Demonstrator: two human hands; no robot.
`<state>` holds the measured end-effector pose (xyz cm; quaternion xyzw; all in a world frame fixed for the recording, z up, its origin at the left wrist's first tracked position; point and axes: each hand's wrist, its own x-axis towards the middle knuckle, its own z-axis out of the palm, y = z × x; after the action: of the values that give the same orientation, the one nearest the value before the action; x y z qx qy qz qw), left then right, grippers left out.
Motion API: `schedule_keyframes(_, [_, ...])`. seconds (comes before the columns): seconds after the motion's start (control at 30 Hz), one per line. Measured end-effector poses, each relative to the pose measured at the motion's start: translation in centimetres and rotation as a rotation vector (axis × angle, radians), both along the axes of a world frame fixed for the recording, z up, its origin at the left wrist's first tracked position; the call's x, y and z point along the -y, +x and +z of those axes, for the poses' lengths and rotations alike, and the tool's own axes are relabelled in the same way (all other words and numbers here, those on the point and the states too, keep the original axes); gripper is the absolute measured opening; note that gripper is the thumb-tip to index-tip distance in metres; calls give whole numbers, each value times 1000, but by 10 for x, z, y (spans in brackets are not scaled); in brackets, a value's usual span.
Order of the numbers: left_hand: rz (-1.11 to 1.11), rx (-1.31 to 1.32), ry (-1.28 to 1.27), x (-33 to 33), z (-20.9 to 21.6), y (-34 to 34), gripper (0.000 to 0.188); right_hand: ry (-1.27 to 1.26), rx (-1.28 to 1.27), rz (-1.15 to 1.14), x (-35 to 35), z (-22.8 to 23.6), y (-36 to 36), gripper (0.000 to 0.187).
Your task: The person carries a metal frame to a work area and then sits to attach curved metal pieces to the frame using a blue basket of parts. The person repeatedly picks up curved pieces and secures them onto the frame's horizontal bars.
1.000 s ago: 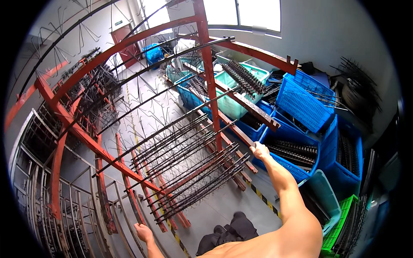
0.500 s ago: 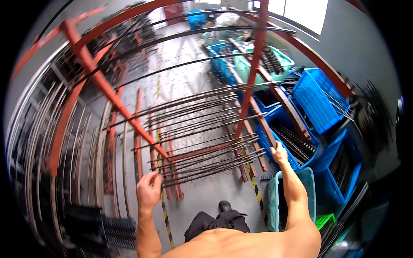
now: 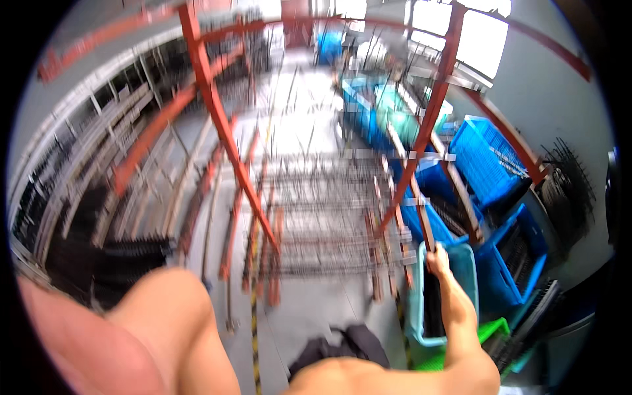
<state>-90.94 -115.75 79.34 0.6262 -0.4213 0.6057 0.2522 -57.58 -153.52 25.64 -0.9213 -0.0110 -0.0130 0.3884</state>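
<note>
My right hand (image 3: 436, 259) is closed around the near end of a red-brown metal bar (image 3: 419, 204), part of a red rack. That arm reaches forward over a pale teal plastic basket (image 3: 474, 276) holding dark pieces. My left arm (image 3: 174, 309) is bent and raised close to the camera, large and blurred at the lower left. The left hand itself is out of sight. Ahead of me stands the red rack frame (image 3: 227, 141), with rows of thin dark rods (image 3: 316, 217) lying across its lower bars, smeared by motion.
Blue crates (image 3: 484, 161) and another blue crate (image 3: 517, 253) stand at the right, near a green basket (image 3: 494, 329). Dark spiky metal parts (image 3: 569, 178) hang on the right wall. Dark racked parts (image 3: 108, 263) lie at the left. Yellow-black tape (image 3: 255, 336) marks the floor.
My left hand has left the rods' ends and gone out of view, its arm now raised near the camera. My right hand still grips the bar. The view has swung, straightening the rack.
</note>
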Motion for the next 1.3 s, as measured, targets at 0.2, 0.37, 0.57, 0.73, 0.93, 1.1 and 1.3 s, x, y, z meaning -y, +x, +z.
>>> schedule_keyframes(0.2, [49, 63, -70, 38, -4, -38, 30, 11, 119, 63, 30, -19, -29, 36])
schedule_keyframes(0.37, [124, 98, -76, 66, 1, -74, 26, 66, 73, 59, 41, 6, -55, 25])
schedule_keyframes(0.57, [317, 150, -99, 99, -27, -181, 22, 332, -94, 176, 61, 56, -142, 29])
schedule_keyframes(0.73, [1019, -520, -639, 32, -142, -176, 22, 119, -42, 38, 98, 56, -209, 25])
schedule_keyframes(0.93, [1911, -886, -315, -100, -243, -157, 55, -89, 379, 157, 122, 25, -263, 33])
schedule_keyframes(1.1, [1958, -1044, 62, -129, -246, -188, 28, 53, -87, 83, 147, 6, -316, 45])
schedule_keyframes(1.3, [1979, -1102, 65, -103, -246, -235, 25, -38, -164, 31, 174, 10, -380, 59])
